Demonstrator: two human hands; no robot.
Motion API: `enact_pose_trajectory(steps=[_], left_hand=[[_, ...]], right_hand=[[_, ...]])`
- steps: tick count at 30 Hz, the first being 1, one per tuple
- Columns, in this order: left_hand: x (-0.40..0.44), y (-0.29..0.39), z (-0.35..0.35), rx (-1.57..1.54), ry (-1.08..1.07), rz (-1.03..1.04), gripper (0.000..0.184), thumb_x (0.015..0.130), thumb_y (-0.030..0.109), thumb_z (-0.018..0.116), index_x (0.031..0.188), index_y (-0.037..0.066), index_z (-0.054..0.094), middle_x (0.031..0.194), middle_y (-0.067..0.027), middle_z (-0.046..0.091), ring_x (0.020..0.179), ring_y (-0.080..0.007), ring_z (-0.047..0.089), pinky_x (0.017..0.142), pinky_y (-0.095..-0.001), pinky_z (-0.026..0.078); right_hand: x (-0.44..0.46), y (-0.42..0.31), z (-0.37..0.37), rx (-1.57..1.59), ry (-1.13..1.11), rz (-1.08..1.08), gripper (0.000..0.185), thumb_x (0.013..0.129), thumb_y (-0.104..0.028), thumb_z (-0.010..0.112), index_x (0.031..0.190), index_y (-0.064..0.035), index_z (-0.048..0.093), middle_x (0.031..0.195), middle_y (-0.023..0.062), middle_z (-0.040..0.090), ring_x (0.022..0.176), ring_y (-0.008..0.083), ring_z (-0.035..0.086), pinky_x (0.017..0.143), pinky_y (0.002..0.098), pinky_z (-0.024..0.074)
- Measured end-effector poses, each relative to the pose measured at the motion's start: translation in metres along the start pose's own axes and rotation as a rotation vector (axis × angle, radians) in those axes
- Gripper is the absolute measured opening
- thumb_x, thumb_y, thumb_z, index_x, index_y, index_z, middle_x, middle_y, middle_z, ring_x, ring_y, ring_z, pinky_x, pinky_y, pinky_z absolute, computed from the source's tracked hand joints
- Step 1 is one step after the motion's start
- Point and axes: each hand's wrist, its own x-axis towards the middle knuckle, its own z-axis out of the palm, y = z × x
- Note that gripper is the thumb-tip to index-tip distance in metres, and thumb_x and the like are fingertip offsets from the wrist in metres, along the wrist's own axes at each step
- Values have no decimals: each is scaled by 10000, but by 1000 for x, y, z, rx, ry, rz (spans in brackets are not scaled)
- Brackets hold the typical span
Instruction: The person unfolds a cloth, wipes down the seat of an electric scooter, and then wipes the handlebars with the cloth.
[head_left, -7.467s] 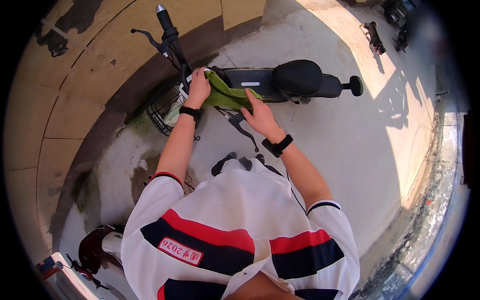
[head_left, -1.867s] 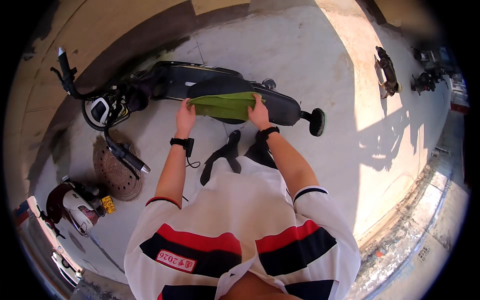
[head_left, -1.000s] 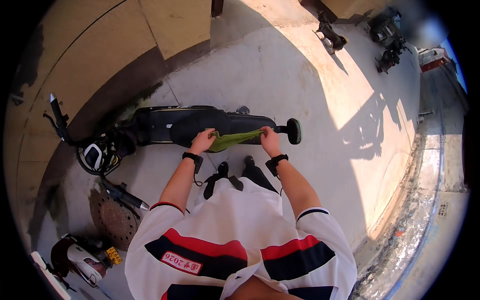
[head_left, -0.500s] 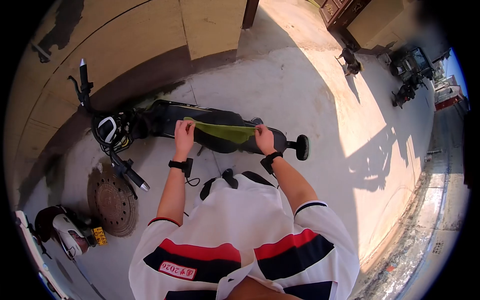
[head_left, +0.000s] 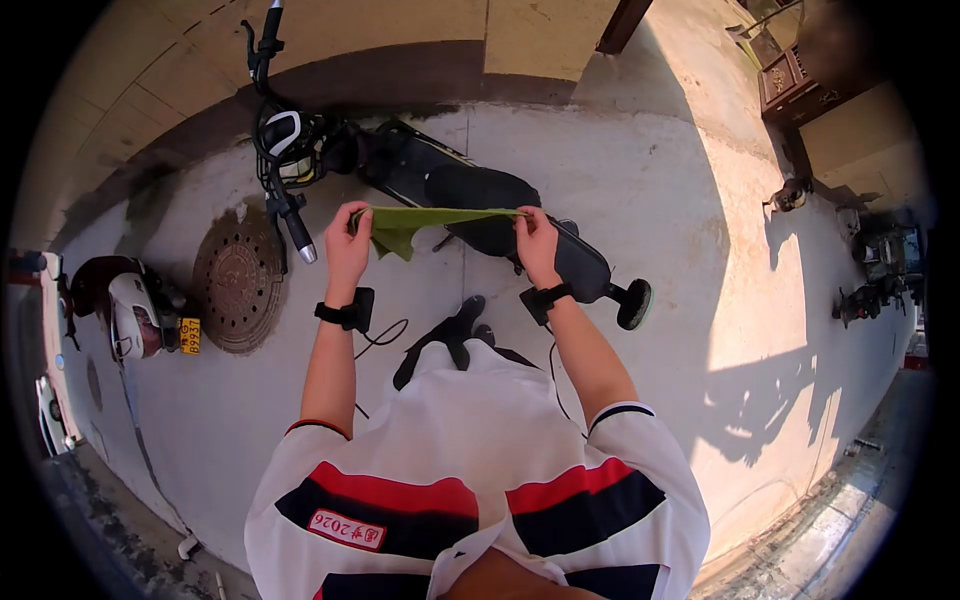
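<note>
A green cloth (head_left: 405, 228) is stretched between my two hands, its top edge taut and a loose corner hanging on the left side. My left hand (head_left: 347, 240) pinches one end. The other end is gripped between the fingers of my right hand (head_left: 537, 240). Behind the cloth stands a black electric bike (head_left: 395, 165) with a long dark seat (head_left: 485, 195). Its handlebars are at the left and its rear part is near my right hand. Each wrist wears a black strap with a cable.
A round manhole cover (head_left: 238, 280) lies in the pavement at the left, beside a parked white scooter (head_left: 132, 315) with a yellow plate. A wall (head_left: 390, 65) runs behind the bike. In the sunlit strip at the right is a small dog (head_left: 790, 195); dark vehicles (head_left: 885, 255) stand farther right.
The cloth has come away from over the bike's seat towards me and is now pulled straighter, with a corner drooping. My view has turned, so the bike appears higher and farther right.
</note>
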Motion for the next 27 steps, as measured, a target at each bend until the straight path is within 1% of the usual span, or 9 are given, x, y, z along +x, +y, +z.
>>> enact_pose_trajectory(steps=[5, 11, 12, 15, 16, 19, 22, 25, 27], left_hand=[[-61, 5, -45, 197, 108, 0, 129, 918, 95, 642, 998, -6, 647, 840, -88, 679, 762, -142, 630, 713, -267, 487], [-99, -8, -112, 292, 242, -81, 123, 912, 96, 632, 989, 3, 659, 841, -98, 690, 766, -160, 643, 724, -285, 496], [-100, -8, -122, 296, 258, -90, 125, 912, 100, 631, 988, 5, 660, 844, -100, 691, 768, -164, 646, 727, -288, 497], [-99, -13, -149, 330, 294, -67, 133, 911, 110, 631, 985, 5, 663, 851, -104, 695, 775, -179, 654, 735, -292, 498], [-97, -17, -158, 343, 300, -50, 136, 911, 113, 631, 985, 4, 663, 853, -106, 696, 778, -184, 656, 737, -293, 499], [-84, -35, -183, 288, 280, -55, 142, 905, 102, 631, 1004, 6, 661, 874, -111, 695, 804, -193, 661, 753, -294, 502], [-66, -61, -207, 275, 269, -9, 145, 898, 72, 623, 1025, 11, 655, 914, -120, 693, 840, -204, 667, 771, -302, 507], [-49, -91, -225, 218, 269, -22, 153, 891, 42, 612, 1037, 15, 650, 952, -132, 692, 869, -227, 670, 782, -315, 511], [-41, -113, -239, 224, 232, -33, 151, 890, 31, 611, 1035, 17, 650, 964, -134, 693, 875, -242, 670, 782, -322, 512]], right_hand=[[-26, -16, 36, 22, -26, -17, 143, 930, -55, 599, 1058, -10, 646, 803, 69, 690, 709, 120, 650, 665, 260, 509], [-52, -44, 107, 104, -248, -149, 159, 914, -37, 596, 1062, -27, 651, 799, 63, 677, 690, 111, 632, 647, 256, 497], [-55, -55, 118, 83, -285, -183, 178, 904, -32, 602, 1076, -28, 648, 799, 75, 674, 697, 122, 643, 654, 267, 507], [-66, -89, 150, 98, -422, -195, 210, 869, -54, 625, 1077, -44, 652, 907, 138, 701, 761, 255, 690, 710, 349, 541], [-69, -94, 163, 73, -415, -277, 231, 862, -59, 637, 1092, -49, 647, 958, 141, 701, 805, 283, 691, 715, 355, 544], [-77, -118, 198, 121, -450, -418, 246, 858, -66, 644, 1104, -60, 643, 981, 149, 698, 851, 314, 687, 731, 370, 545], [-87, -133, 235, 21, -471, -430, 284, 851, -68, 649, 1135, -74, 632, 1007, 156, 693, 910, 350, 668, 774, 395, 541], [-95, -146, 269, -38, -515, -486, 344, 874, -62, 631, 1215, -70, 586, 1091, 183, 666, 979, 374, 646, 837, 408, 520], [-100, -153, 289, -81, -533, -480, 380, 877, -48, 605, 1253, -83, 563, 1095, 191, 652, 997, 398, 622, 850, 429, 507]])
